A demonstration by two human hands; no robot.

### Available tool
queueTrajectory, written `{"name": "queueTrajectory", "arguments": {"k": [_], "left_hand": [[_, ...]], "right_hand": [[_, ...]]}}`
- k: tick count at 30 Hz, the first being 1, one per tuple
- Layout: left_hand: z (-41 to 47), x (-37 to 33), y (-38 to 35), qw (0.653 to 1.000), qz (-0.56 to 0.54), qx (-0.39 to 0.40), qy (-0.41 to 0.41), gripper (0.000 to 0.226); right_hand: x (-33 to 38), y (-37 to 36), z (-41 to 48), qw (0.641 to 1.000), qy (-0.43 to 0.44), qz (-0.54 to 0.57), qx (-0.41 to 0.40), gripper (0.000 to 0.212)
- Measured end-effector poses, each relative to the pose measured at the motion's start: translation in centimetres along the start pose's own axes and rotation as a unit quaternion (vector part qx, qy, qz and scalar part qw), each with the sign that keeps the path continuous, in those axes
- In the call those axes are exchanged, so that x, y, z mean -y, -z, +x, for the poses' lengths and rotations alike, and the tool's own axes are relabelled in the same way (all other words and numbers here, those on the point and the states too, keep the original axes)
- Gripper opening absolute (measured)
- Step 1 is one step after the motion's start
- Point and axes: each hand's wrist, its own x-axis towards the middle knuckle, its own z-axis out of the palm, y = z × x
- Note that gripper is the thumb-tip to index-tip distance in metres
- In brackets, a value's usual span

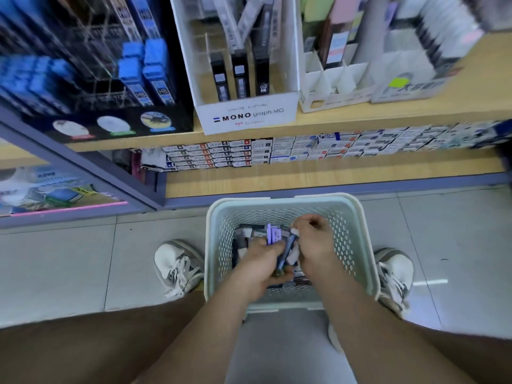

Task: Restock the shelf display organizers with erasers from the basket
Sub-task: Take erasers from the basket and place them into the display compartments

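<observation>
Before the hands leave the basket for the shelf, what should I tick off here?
1. Left hand has stock: ok, it grips purple packs.
2. Right hand has a hold: cannot tell; its fingers curl beside a white piece.
3. Packs are erasers: cannot tell, labels are blurred.
4. Basket is steady: ok, it stands on the floor between the shoes.
5. Free slots: ok, the white divided organizer shows empty compartments.
</observation>
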Motion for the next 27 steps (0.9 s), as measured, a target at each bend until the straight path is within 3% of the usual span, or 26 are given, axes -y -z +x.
{"name": "queueTrajectory", "arguments": {"k": [3, 8, 13, 17, 20, 23, 27], "left_hand": [[-2.0, -0.5, -1.7, 0.999, -0.004, 0.019, -0.048, 0.031], [-5.8, -1.5, -2.3, 0.993, 0.004, 0.013, -0.115, 0.023], [-10.4, -3.2, -2.8, 0.984, -0.054, 0.009, -0.167, 0.014], [-14.3, -4.9, -2.1, 0.976, -0.060, -0.002, -0.209, 0.016], [-17.0, -7.0, -2.1, 0.967, -0.095, -0.020, -0.236, 0.021], [-18.9, -9.3, -3.0, 0.950, -0.099, -0.050, -0.293, 0.022], [-20.3, -10.9, -5.5, 0.916, -0.074, -0.080, -0.386, 0.019]], "right_hand": [[0.9, -0.3, -1.4, 0.994, 0.062, 0.028, -0.081, 0.014], [2.9, 0.1, -4.7, 0.986, 0.130, 0.071, -0.077, 0.019], [6.8, 0.8, -9.5, 0.980, 0.101, 0.170, -0.017, 0.020], [11.5, 3.1, -13.2, 0.964, 0.058, 0.226, 0.123, 0.048], [14.6, 4.6, -15.3, 0.957, 0.068, 0.196, 0.203, 0.063], [16.3, 4.6, -18.1, 0.955, 0.087, 0.141, 0.244, 0.051], [16.7, 3.1, -21.4, 0.948, 0.101, 0.169, 0.249, 0.018]]}}
